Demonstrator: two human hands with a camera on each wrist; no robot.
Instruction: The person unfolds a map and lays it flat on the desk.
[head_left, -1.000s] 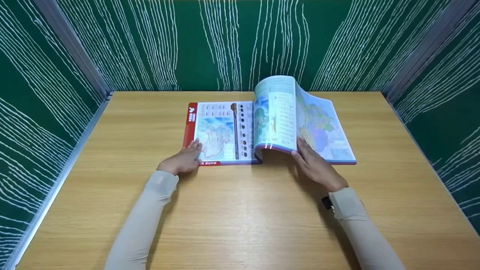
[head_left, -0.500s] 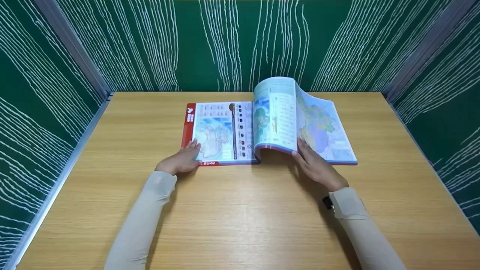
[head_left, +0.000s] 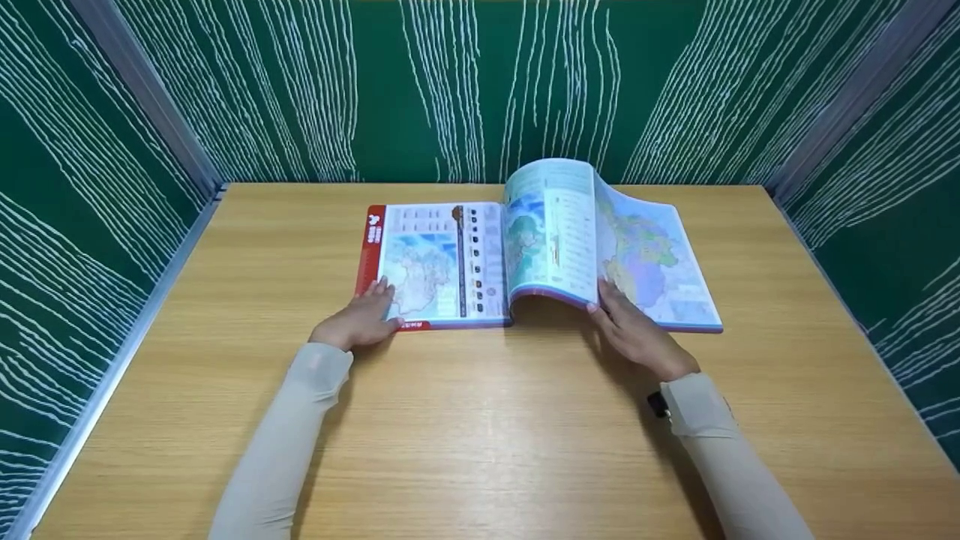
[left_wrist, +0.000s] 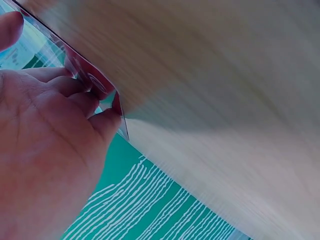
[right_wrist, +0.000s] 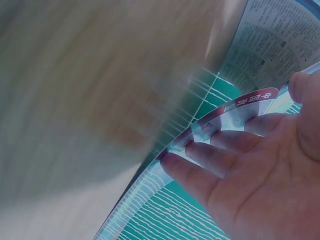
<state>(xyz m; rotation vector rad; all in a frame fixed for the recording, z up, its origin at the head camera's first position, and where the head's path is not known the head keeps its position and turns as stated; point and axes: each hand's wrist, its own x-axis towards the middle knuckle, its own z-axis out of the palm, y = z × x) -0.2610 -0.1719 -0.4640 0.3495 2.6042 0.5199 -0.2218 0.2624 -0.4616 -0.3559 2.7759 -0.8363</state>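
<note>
An open atlas (head_left: 420,270) with printed maps lies on the table, its left page flat and red-bordered. A thick curl of its pages (head_left: 551,240) arches up beside the spine. My left hand (head_left: 356,319) rests on the lower left corner of the flat page, fingers extended over the red edge (left_wrist: 90,75). My right hand (head_left: 637,334) holds the free lower corner of the raised pages, with the thumb near the corner and the fingers over the right-hand map page (head_left: 652,262). In the right wrist view, fingers (right_wrist: 230,160) meet the book's curved red-marked edge.
The wooden table (head_left: 480,435) reaches back to a green wall (head_left: 427,90) with white wavy lines. Similar panels and grey posts (head_left: 146,97) stand at the sides. A dark wristband (head_left: 658,405) shows at the right cuff.
The atlas's left side has slid slightly left, and its right side has spread slightly right. The curled pages have sunk a little. Both hands keep nearly the same places.
</note>
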